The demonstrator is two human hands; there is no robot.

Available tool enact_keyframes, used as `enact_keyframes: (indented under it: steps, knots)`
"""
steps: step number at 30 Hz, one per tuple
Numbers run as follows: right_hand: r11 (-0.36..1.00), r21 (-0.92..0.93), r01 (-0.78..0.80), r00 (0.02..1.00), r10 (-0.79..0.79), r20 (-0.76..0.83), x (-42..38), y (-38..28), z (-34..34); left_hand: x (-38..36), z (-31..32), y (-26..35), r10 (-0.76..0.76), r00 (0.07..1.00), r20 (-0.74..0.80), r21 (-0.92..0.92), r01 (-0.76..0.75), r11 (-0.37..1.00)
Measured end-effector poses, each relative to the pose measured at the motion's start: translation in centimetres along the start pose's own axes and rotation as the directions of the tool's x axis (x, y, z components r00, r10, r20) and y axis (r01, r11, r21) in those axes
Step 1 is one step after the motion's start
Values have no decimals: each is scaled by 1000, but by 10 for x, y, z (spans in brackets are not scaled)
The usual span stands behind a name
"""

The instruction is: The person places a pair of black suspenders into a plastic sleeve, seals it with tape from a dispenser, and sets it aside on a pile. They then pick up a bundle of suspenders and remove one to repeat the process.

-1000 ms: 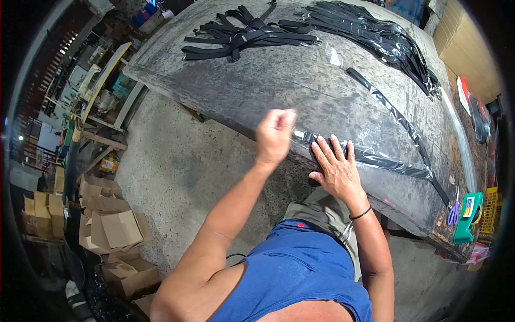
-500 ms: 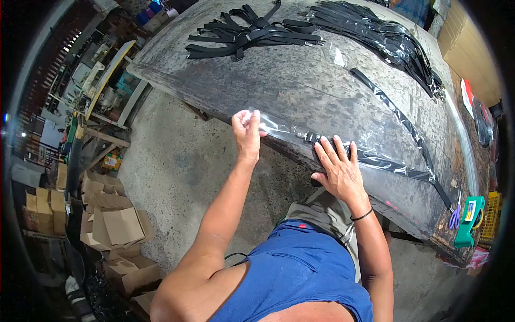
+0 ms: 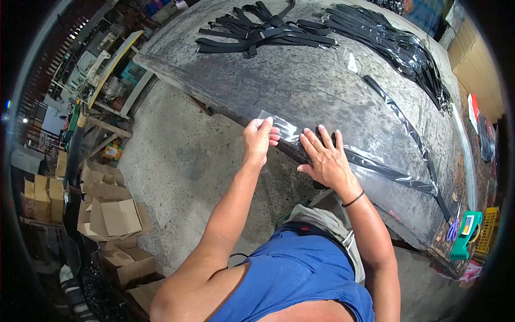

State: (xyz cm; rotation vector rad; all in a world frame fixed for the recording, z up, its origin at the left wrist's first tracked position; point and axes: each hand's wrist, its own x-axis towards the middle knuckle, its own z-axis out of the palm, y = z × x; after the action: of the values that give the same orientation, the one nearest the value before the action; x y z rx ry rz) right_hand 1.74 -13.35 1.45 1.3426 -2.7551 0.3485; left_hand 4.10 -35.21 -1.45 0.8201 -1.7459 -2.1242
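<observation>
My left hand [image 3: 259,140] pinches the open-looking end of a long clear plastic sleeve [image 3: 285,129] at the table's near edge. A black strap [image 3: 383,163] lies inside the sleeve and runs to the right. My right hand [image 3: 326,160] rests flat on the sleeve with fingers spread, hiding part of the strap. Beyond the right hand, the strap meets another plastic-covered black strap [image 3: 405,124] that slants away across the table. A small clear plastic piece [image 3: 352,63] lies farther back.
Black elastic straps [image 3: 263,33] lie in a tangle at the back, beside a pile of plastic-wrapped straps [image 3: 389,43]. Purple scissors [image 3: 453,229] and a green tape dispenser [image 3: 465,236] sit at the right corner. Cardboard boxes [image 3: 115,217] stand on the floor at left.
My right hand has slid left along the sleeve, covering the strap's metal clip that showed before. My left hand keeps its pinch on the sleeve end. The view has shifted slightly.
</observation>
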Motion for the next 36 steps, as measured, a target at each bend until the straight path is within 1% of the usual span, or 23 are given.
enact_keyframes:
  steps: [2,4,5,6,8,9,10,12,13,14,15,16,17,18,20,22,25,27,28,30,31,36]
  knots:
    - [1000,-5,-2,1000,2,18,-1,0,-2,-2,2,2,3,1000,-1,11,-3,1000]
    - [999,54,0,1000,1,-28,-4,1,-6,-9,9,9,102,995,-13,15,-102,995]
    - [997,73,-17,997,22,-68,-7,1,-12,-12,14,13,109,994,-24,8,-109,994]
    - [997,71,-19,998,24,-63,-12,2,-19,-14,19,16,104,994,-23,5,-104,995]
    - [991,50,-128,987,132,-92,-26,6,-30,-19,27,18,231,973,-17,44,-230,972]
    - [987,29,-157,983,159,-95,-35,10,-30,-20,30,16,315,949,14,63,-316,947]
    - [987,29,-159,983,161,-91,-42,11,-29,-18,36,12,414,910,9,132,-412,902]
    - [975,-16,-222,973,221,-61,-54,14,-28,-31,51,17,472,879,65,163,-476,864]
    - [978,-19,-209,977,208,-55,-57,16,-27,-38,63,19,494,868,60,176,-496,850]
    - [977,-20,-212,976,211,-55,-60,16,-23,-39,72,12,479,873,93,159,-488,858]
    - [977,29,-210,975,212,-71,-62,16,-19,-42,81,10,621,772,135,260,-632,730]
    - [976,77,-204,974,210,-88,-63,17,-17,-49,90,13,736,651,185,358,-742,566]
    - [977,107,-185,972,198,-124,-66,18,-17,-52,96,10,773,578,262,376,-798,470]
    - [972,145,-186,958,212,-192,-69,18,-19,-55,101,6,797,502,337,387,-845,368]
    - [960,185,-208,928,254,-272,-80,24,-18,-62,109,-4,761,479,438,468,-844,262]
    - [952,184,-244,906,292,-307,-91,32,-17,-64,113,-17,750,447,488,492,-850,187]
    - [947,176,-267,891,312,-329,-103,42,-16,-67,111,-30,708,454,542,492,-854,170]
    - [938,157,-308,883,343,-319,-108,45,-18,-70,104,-35,670,405,622,443,-888,125]
    - [936,157,-314,881,349,-319,-108,46,-19,-73,100,-36,667,403,627,438,-890,126]
    - [936,161,-312,877,349,-331,-110,46,-20,-81,91,-37,550,404,731,441,-895,70]
    - [939,163,-302,878,340,-336,-110,47,-20,-81,88,-40,497,408,766,431,-899,74]
    - [939,147,-311,889,342,-303,-110,49,-20,-75,83,-39,458,369,809,380,-922,73]
